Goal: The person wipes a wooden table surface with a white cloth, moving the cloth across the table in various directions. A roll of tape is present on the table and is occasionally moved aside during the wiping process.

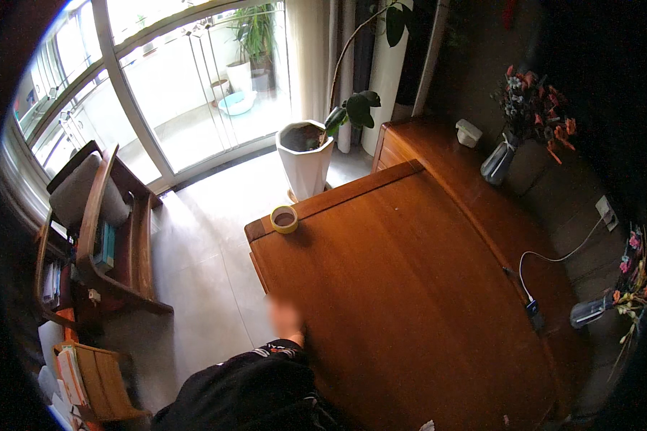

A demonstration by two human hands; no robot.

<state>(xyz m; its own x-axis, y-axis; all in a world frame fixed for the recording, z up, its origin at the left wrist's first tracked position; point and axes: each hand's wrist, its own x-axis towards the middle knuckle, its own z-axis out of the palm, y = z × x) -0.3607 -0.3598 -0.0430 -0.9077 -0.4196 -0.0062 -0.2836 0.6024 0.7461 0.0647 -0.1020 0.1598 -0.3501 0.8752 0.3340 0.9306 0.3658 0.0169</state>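
Note:
My left hand (287, 319) is at the near left edge of the brown wooden table (399, 280), at the end of a black sleeve (248, 382) with a print near the cuff. The hand is blurred, so its fingers and anything in them cannot be made out. My right hand is out of view. Beyond the left hand, a roll of yellow tape (284, 219) lies flat at the table's far left corner. A small pale thing (427, 426) shows at the bottom rim, too cut off to name.
A wooden cabinet (463, 178) adjoins the table, bearing glass vases (499, 161) of dried flowers and a white cable (550, 258) to a small dark device (532, 308). A white planter (304, 167) stands behind the table. Leftward are a wooden chair (94, 215) and a folder box (100, 382).

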